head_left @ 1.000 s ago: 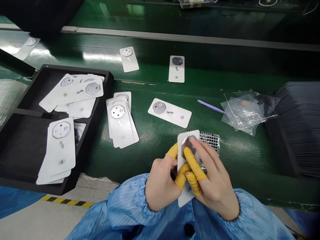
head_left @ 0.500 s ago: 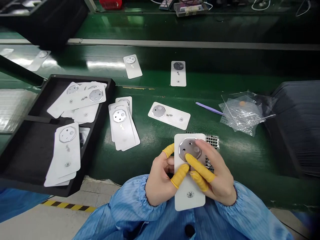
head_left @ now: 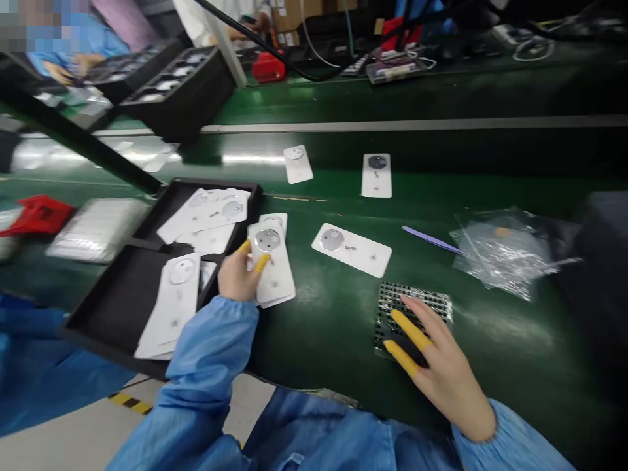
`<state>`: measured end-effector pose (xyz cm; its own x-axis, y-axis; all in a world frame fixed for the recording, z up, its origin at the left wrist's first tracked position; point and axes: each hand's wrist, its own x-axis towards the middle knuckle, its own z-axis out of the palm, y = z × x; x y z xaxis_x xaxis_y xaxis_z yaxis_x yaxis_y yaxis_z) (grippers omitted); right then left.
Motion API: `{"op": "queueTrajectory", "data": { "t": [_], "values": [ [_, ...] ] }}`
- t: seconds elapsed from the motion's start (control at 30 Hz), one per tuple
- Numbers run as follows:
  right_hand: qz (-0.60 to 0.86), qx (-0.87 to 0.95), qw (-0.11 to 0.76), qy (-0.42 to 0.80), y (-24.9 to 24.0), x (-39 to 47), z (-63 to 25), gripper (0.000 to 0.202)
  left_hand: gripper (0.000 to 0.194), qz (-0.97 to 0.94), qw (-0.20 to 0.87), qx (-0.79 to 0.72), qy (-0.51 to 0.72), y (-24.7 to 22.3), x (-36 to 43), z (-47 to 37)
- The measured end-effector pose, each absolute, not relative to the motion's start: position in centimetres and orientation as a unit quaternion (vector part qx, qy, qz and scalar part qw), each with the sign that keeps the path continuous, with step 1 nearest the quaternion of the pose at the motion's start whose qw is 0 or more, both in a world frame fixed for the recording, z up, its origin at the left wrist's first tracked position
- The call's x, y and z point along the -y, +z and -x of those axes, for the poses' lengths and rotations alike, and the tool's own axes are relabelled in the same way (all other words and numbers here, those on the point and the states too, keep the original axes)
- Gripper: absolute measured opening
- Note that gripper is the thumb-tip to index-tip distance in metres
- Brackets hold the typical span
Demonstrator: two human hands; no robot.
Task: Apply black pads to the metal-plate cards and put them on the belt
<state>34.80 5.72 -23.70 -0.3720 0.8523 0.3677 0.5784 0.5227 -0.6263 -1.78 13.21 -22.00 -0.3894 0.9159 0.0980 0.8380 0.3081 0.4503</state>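
Note:
My left hand (head_left: 239, 273) has its thumb over the face and its fingers along the left edge of a white panel (head_left: 275, 268) with a silver octagonal plate. That panel lies over a small stack of similar panels. To the right, my right hand (head_left: 436, 353) has its fingers extended over a sheet of small black round pieces (head_left: 417, 293); whether the fingertips touch it, I cannot tell. Yellow finger cots cover several fingers. A single white panel (head_left: 360, 256) lies between my hands, farther back.
A black two-compartment tray (head_left: 115, 307) at left holds overlapping white panels. Purple tweezers (head_left: 429, 239) and crumpled clear plastic (head_left: 510, 255) lie at right. Two panels sit farther back, one a white panel (head_left: 377, 183). Co-workers' hands (head_left: 63, 69) show at far upper left.
My left hand has carried the panel left to the small stack. My right hand has let go of it and opened over the black-dotted sheet. The view has shifted left and up.

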Motion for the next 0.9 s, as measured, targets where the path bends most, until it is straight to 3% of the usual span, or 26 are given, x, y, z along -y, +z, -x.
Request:
{"op": "queueTrajectory", "data": {
  "t": [0.1, 0.17, 0.2, 0.27, 0.37, 0.47, 0.57, 0.67, 0.9],
  "values": [
    [0.440, 0.813, 0.340, 0.173, -25.4, -5.2, -35.6, 0.040, 0.056, -0.549, -0.020, -0.807, 0.217, -22.5, -13.8, 1.6],
    [0.443, 0.801, 0.358, 0.185, -25.8, -5.0, -35.8, 0.044, 0.053, -0.553, -0.018, -0.788, 0.271, -22.1, -12.6, -0.9],
    [0.448, 0.793, 0.366, 0.190, -25.7, -4.9, -35.8, 0.046, 0.047, -0.561, 0.034, -0.770, 0.302, -21.8, -11.6, -2.8],
    [0.453, 0.783, 0.380, 0.191, -25.2, -4.9, -35.7, 0.048, 0.039, -0.574, 0.238, -0.705, 0.341, -21.2, -9.2, -7.4],
    [0.429, 0.798, 0.385, 0.178, -23.8, -5.0, -35.6, 0.048, 0.046, -0.528, 0.552, -0.547, 0.343, -21.2, -6.4, -14.2],
    [0.418, 0.790, 0.391, 0.218, -22.6, -5.1, -35.6, 0.041, 0.048, -0.420, 0.688, -0.467, 0.363, -22.0, -5.4, -17.9],
    [0.435, 0.751, 0.409, 0.281, -21.9, -5.3, -35.5, 0.032, 0.046, -0.383, 0.704, -0.462, 0.379, -22.5, -5.3, -18.3],
    [0.436, 0.750, 0.423, 0.260, -21.9, -5.5, -35.2, 0.030, 0.037, -0.424, 0.681, -0.475, 0.363, -22.6, -5.1, -17.9],
    [0.400, 0.807, 0.379, 0.212, -23.6, -5.5, -34.9, 0.035, 0.022, -0.617, 0.511, -0.527, 0.285, -23.1, -4.9, -17.6]
  ]
}}
